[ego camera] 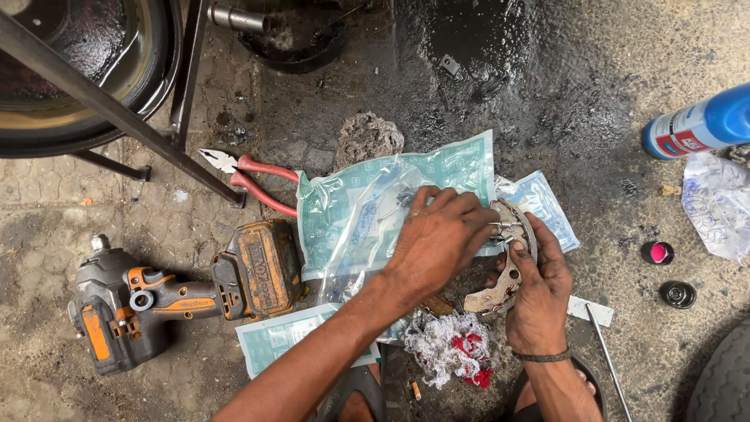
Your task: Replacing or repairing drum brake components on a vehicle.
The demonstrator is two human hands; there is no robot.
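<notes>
My right hand [539, 285] grips a curved, rusty brake shoe [500, 291] by its rim, just above the ground. My left hand [437, 234] reaches across and pinches a small metal spring or clip [504, 228] at the shoe's upper end. Both hands work over a clear green-printed plastic packet [359, 211] lying on the oily concrete. A white and red rag [449, 348] lies just below my hands.
A grey-orange cordless impact wrench [156, 301] lies at left, red-handled pliers [250, 176] above it. A blue spray can [699, 125], a pink cap [658, 252] and a black cap [676, 294] sit at right. A thin metal rod [609, 359] and a tyre [723, 375] are lower right.
</notes>
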